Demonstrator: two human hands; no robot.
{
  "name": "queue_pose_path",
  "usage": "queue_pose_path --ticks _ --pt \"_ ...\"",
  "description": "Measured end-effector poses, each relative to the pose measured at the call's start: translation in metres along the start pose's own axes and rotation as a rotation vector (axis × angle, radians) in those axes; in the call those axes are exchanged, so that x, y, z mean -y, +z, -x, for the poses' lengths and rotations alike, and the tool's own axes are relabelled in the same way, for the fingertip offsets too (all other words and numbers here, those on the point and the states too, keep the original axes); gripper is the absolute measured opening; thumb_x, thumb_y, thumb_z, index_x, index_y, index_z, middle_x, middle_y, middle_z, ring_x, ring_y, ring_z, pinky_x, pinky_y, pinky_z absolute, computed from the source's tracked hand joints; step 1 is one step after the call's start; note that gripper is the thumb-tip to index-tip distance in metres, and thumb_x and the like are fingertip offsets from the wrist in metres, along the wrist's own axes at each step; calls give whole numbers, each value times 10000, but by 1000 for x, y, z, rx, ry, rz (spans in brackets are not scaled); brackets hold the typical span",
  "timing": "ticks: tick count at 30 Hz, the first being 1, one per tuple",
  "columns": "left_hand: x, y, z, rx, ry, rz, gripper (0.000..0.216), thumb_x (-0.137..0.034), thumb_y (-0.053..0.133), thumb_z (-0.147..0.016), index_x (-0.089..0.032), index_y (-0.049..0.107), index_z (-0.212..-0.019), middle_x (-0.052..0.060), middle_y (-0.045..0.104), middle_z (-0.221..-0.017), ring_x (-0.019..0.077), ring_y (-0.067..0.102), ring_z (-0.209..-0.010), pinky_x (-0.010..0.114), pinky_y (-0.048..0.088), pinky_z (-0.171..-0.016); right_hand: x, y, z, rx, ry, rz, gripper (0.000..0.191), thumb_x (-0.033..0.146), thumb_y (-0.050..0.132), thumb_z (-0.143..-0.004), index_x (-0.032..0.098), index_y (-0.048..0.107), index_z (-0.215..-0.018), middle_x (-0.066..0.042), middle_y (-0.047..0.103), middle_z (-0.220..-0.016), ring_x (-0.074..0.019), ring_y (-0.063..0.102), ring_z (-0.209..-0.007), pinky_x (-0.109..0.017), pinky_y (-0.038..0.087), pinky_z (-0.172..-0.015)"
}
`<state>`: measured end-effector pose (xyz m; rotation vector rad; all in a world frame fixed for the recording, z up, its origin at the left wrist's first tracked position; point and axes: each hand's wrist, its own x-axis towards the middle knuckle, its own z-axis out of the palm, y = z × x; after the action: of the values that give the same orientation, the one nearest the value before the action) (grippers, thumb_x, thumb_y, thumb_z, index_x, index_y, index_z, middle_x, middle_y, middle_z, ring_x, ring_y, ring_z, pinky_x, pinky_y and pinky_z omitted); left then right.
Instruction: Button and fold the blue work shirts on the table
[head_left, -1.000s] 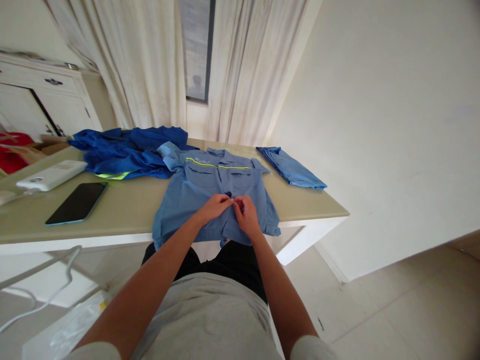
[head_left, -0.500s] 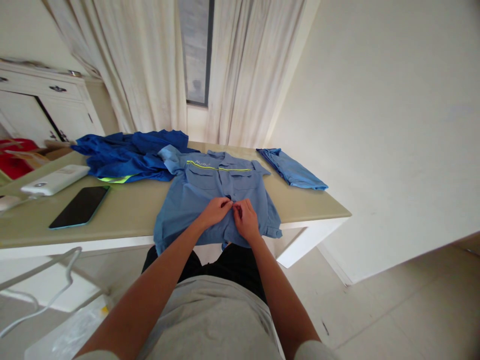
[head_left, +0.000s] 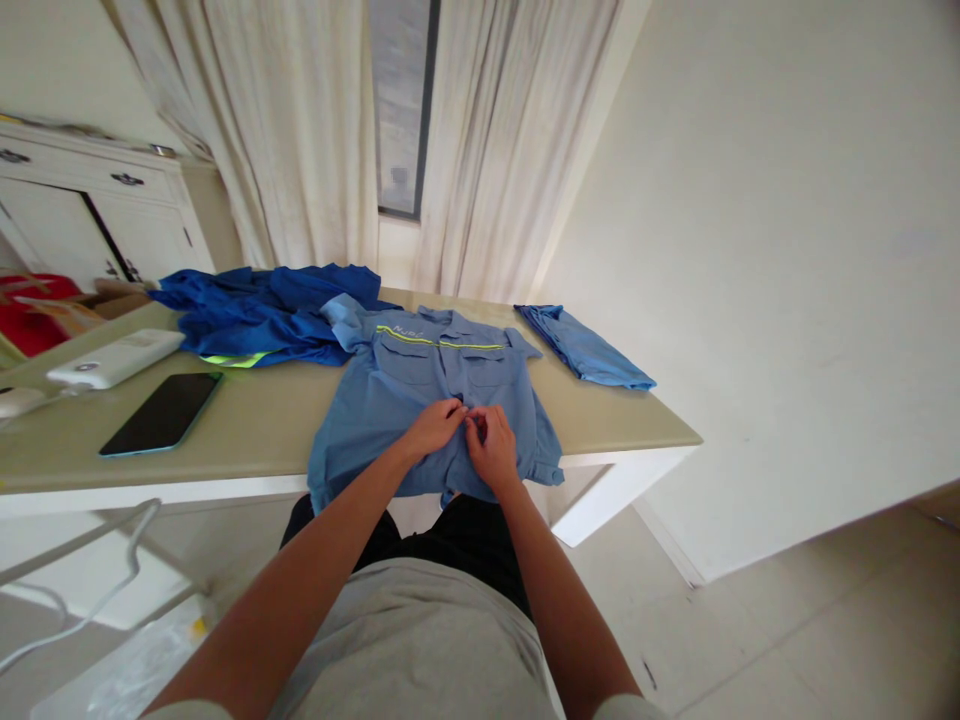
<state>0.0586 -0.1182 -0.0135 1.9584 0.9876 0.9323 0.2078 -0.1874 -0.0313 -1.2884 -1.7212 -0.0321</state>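
Note:
A grey-blue work shirt (head_left: 405,400) with a yellow stripe across its chest lies front up on the table, its collar away from me and its hem over the near edge. My left hand (head_left: 436,426) pinches the front placket about the middle of the shirt. Right beside it, my right hand (head_left: 492,446) has its fingers closed on the same placket. The fingertips of both hands nearly meet. Whatever small part of the placket lies between them, such as a button, is hidden.
A crumpled dark blue garment (head_left: 277,310) lies at the back left, and a folded blue garment (head_left: 589,345) at the right. A phone (head_left: 161,413) and a white device with a cable (head_left: 116,360) lie on the table's left side. A wall (head_left: 787,300) stands close on the right.
The view has shifted slightly. Both hands stay at the placket with only small finger movements, and the shirt lies as before.

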Motion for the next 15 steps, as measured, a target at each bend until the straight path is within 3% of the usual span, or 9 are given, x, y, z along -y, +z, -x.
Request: queue_pose_path --ticks 8,15 --pt "-6 3 -5 16 -92 -24 281 -324 492 -959 -205 566 -715 16 629 -742 196 587 -764 311 418 -721 -3 1 2 6 -49 -11 239 267 430 -1084 225 665 -1098 -98 643 -1065 -218 629 -992 -341 528 -894" --pt "1 3 1 12 -44 -7 296 -354 456 -1008 -221 490 -746 -3 570 -742 184 551 -752 301 421 -714 -1 -5 -2 16 39 -124 166 319 581 -1029 220 710 -1065 -74 654 -1004 -194 620 -833 -320 541 -780"
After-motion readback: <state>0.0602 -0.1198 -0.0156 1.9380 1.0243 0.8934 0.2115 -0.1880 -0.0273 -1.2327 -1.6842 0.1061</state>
